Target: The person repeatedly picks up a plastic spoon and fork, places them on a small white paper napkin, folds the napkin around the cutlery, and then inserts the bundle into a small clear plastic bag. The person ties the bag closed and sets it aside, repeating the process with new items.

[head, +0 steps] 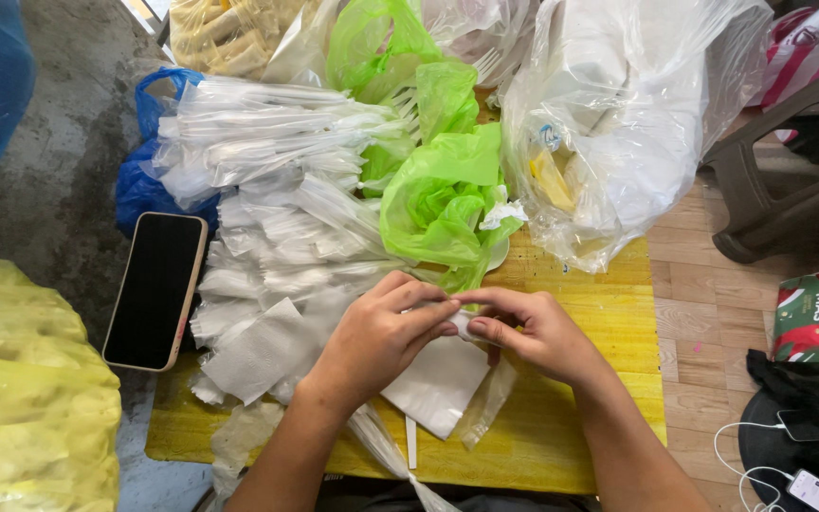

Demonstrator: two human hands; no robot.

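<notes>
Left hand (376, 337) and right hand (528, 332), fingers pinched shut on napkin (438, 384), centre of counter (609, 313). Large pile of wrapped cutlery packs (277, 237) at 10 o'clock looks finished; this pack unfinished.

The tabletop (609, 313) is yellow-painted wood, its grain showing and its finish dull. The folded napkin (438, 379) under the fingers (438, 308) is soft, matt white paper. The sleeves (267, 180) piled behind are thin, clear, crinkled plastic with a faint shine. The green bag (438, 190) is glossy film. The phone (155, 289) has a smooth, glossy black glass face. The stool (789, 161) is matt brown moulded plastic.
</notes>
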